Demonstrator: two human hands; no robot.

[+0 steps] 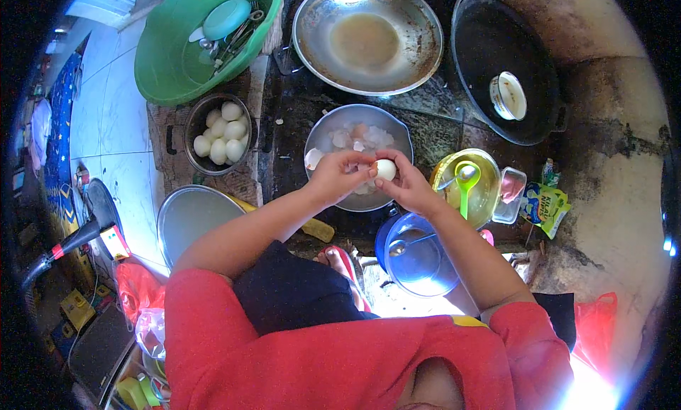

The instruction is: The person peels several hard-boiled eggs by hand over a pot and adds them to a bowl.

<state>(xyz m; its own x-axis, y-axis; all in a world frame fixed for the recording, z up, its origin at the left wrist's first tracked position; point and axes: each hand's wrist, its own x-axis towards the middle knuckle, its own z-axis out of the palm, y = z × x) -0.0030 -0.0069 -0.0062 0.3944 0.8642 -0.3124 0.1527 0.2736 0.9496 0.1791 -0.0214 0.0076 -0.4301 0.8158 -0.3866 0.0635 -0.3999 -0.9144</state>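
Note:
Over a metal basin [360, 115] of eggshell pieces [357, 136], both hands meet at one boiled egg [386, 169]. White shows over most of the egg, with a small brown piece of shell at its left side. My right hand [403, 181] holds the egg between thumb and fingers. The fingertips of my left hand [343, 177] pinch at the brown piece. To the left, a metal pot [191, 162] holds several peeled eggs [226, 133].
A green tub [154, 69] with utensils, a wide metal wok [314, 53] and a dark pan [479, 43] stand beyond. Right of the basin are a yellowish bowl [492, 197] with spoons and a blue container [420, 266]. A round metal lid or tray [197, 224] lies left.

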